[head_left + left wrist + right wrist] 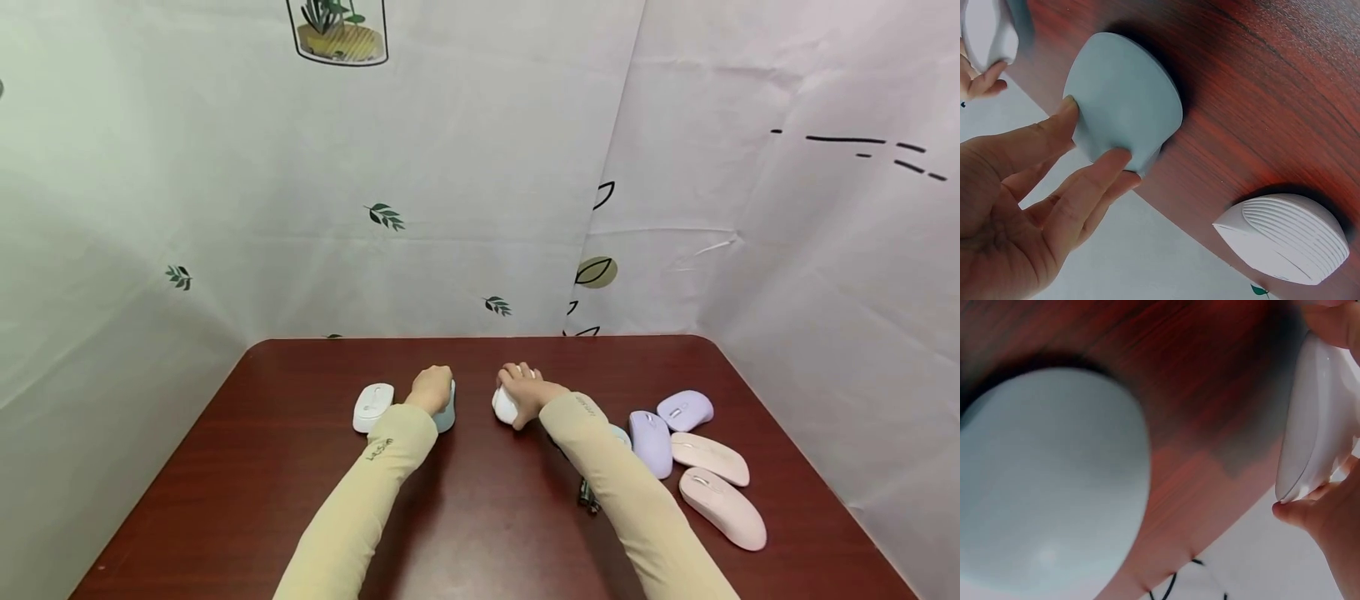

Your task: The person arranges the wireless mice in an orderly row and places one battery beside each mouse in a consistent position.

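My left hand (431,389) pinches a blue-grey computer mouse (1125,94) by its end, thumb on one side and fingers on the other. Just left of it lies a white mouse (372,407), whose ridged end shows in the left wrist view. My right hand (528,393) grips another white mouse (1319,419) near the middle of the table, tilted on its side in the right wrist view. A pale blue mouse (1054,481) fills the left of that view; in the head view the right sleeve partly covers it.
On the right side of the brown table (300,500) lie two purple mice (651,444) and two pink mice (723,508). Small dark green items (588,496) sit partly under the right forearm. A patterned white cloth (480,167) hangs behind the table.
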The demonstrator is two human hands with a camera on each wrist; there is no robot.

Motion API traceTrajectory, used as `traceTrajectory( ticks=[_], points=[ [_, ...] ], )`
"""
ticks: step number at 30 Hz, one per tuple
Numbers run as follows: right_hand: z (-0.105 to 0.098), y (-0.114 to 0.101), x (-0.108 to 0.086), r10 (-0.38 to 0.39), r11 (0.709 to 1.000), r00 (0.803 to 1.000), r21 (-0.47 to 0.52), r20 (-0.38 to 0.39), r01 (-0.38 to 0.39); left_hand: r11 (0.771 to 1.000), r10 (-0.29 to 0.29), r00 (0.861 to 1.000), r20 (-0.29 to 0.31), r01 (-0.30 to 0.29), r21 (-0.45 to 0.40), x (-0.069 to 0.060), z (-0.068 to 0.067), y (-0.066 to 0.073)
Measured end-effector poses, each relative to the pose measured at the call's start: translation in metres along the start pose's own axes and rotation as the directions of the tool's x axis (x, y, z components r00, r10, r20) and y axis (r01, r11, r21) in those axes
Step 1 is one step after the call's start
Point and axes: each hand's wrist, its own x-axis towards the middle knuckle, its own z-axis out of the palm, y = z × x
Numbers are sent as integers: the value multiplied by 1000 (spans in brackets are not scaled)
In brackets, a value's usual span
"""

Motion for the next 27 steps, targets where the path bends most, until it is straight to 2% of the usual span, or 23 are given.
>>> traceTrajectory(
  ticks=[5,15,20,27],
  points=[
    [2,-13,6,-4,998,998,-66,68,8,1000,-11,1000,-2,11,0,1,2,-1],
    [4,-30,20,-51,992,989,-103,137,66,1000,-12,1000,-21,12,-4,1,4,2],
    [5,-35,22,-33,991,985,-119,171,54,1000,0,1000,-14,0,3,1,6,2],
    [5,-36,24,-17,991,982,-126,186,41,1000,-13,1000,-4,13,23,1,3,1]
  ],
)
